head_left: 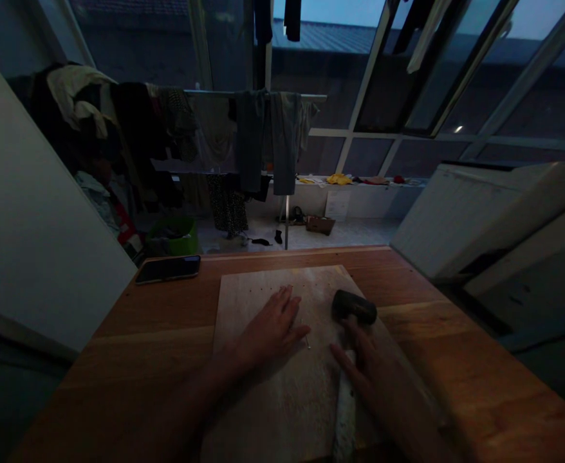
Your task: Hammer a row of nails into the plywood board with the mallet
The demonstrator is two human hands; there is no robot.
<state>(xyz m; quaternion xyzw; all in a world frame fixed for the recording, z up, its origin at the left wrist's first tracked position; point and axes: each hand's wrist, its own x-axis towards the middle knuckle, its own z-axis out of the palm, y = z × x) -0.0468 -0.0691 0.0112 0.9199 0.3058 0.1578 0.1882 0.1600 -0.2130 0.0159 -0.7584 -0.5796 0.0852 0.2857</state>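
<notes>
A pale wooden board lies on the table in front of me. My left hand rests over it, fingers stretched toward its far side and thumb pointing right. Just right of that thumb is a thin nail on the board. Small dark dots, nails or holes, run in a row near the board's far edge, close to my left fingertips. A hammer with a black head and a whitish handle lies on the board's right part. Over its handle hovers my right hand, thumb and fingers apart, slightly blurred.
A phone lies at the table's far left corner. Beyond the brown table stands a drying rack hung with clothes, and a green basket on the floor. White furniture borders the right side.
</notes>
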